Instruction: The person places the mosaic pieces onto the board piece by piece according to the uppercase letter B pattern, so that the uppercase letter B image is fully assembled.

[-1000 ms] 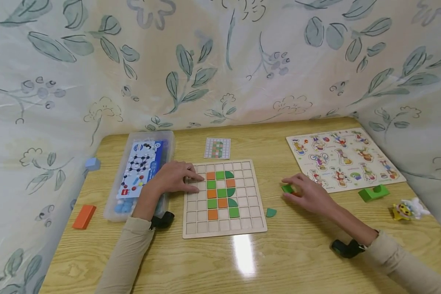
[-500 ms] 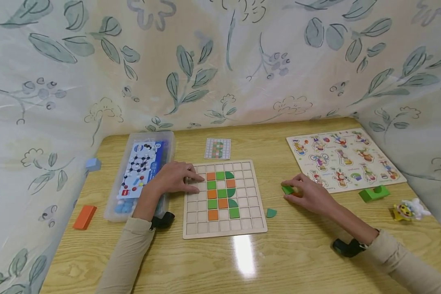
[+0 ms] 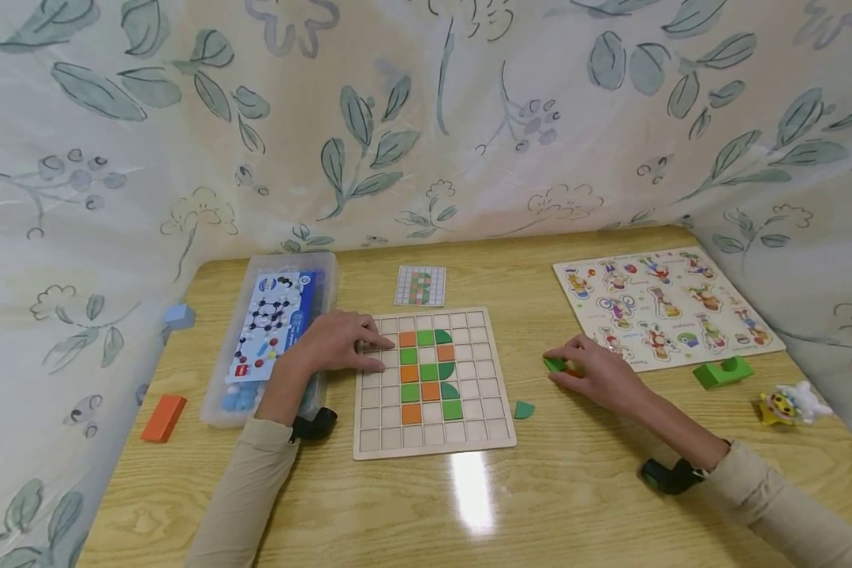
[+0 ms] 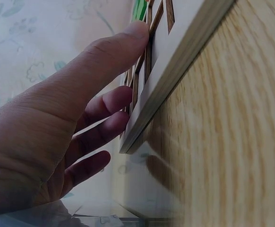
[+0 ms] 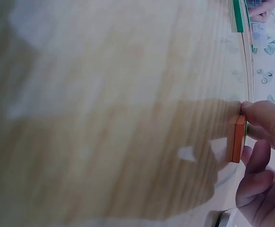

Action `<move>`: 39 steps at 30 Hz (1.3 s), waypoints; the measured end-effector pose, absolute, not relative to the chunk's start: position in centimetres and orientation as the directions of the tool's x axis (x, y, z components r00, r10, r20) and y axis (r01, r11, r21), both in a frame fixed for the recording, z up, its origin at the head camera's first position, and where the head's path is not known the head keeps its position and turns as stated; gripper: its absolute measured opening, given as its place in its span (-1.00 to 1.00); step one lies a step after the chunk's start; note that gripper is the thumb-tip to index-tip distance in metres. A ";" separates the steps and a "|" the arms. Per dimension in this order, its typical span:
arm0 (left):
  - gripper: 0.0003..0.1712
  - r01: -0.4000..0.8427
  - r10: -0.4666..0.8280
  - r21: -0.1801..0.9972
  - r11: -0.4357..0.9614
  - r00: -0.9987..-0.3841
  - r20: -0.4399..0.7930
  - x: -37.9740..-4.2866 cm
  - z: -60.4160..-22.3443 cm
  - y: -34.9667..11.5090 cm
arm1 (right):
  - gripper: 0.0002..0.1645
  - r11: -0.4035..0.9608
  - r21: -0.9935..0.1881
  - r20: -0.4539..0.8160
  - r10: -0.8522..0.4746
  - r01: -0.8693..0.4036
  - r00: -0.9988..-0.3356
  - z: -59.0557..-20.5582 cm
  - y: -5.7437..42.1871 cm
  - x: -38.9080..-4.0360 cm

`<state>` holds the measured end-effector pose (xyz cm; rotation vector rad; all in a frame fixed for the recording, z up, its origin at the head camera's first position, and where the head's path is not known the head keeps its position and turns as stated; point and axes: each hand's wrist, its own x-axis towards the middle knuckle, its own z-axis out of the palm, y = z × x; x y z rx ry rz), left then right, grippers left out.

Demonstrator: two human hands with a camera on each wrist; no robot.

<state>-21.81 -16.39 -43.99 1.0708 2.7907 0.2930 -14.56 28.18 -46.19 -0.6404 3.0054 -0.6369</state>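
Observation:
My left hand (image 3: 341, 341) rests with thumb and fingertips on the left side of a wooden grid board (image 3: 468, 442), its fingers nearly straight. Orange, green and dark green tiles fill some of the board's cells, among them a green square tile (image 3: 453, 409). Right of the board, my right hand (image 3: 596, 373) pinches a green tile (image 3: 555, 364) between thumb and fingers, low over the table. An orange tile (image 5: 236, 139) lies on the table by those fingers in the right wrist view; the hand partly hides the pieces there. A dark green quarter-round tile (image 3: 524, 410) lies between hand and board.
A pattern card (image 3: 420, 286) lies behind the board. At left are a plastic box (image 3: 213, 410), an orange block (image 3: 163, 419) and a blue block (image 3: 180, 317). A picture puzzle (image 3: 674, 308), a green block (image 3: 723, 373) and a small toy figure (image 3: 781, 405) stand at right.

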 end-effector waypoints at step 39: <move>-0.52 0.638 0.665 0.233 0.734 -0.744 -0.057 -21.9 -44.1 -16.4 | -0.63 0.572 -0.670 0.124 -0.541 -0.472 -0.832 -44.6 21.3 -13.2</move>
